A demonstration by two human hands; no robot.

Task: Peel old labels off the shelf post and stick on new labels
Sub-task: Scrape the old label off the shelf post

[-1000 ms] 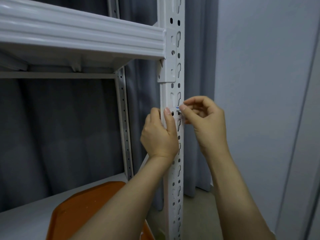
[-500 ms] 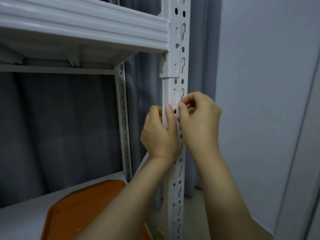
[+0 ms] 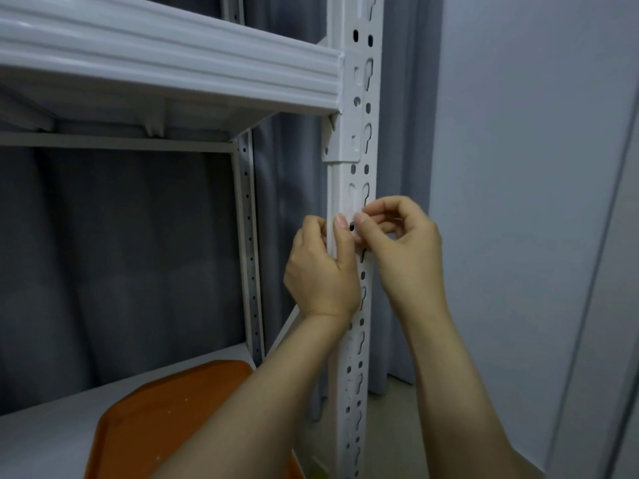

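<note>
The white slotted shelf post (image 3: 356, 174) runs top to bottom through the middle of the view. My left hand (image 3: 321, 271) wraps it from the left, thumb behind and index finger pressed on the front face. My right hand (image 3: 404, 247) comes from the right, thumb and index fingertip pinched together at the post's front, just above my left index finger. A small pale label (image 3: 350, 213) shows on the post at those fingertips; most of it is hidden by the fingers.
A white shelf beam (image 3: 173, 60) joins the post at upper left. An orange tray (image 3: 166, 409) lies on the lower shelf board (image 3: 41, 437). A grey curtain (image 3: 121, 254) hangs behind, and a pale wall (image 3: 518, 202) stands close on the right.
My right hand has moved left against the post and its fingertips now pinch at the label. My left hand has kept its grip on the post.
</note>
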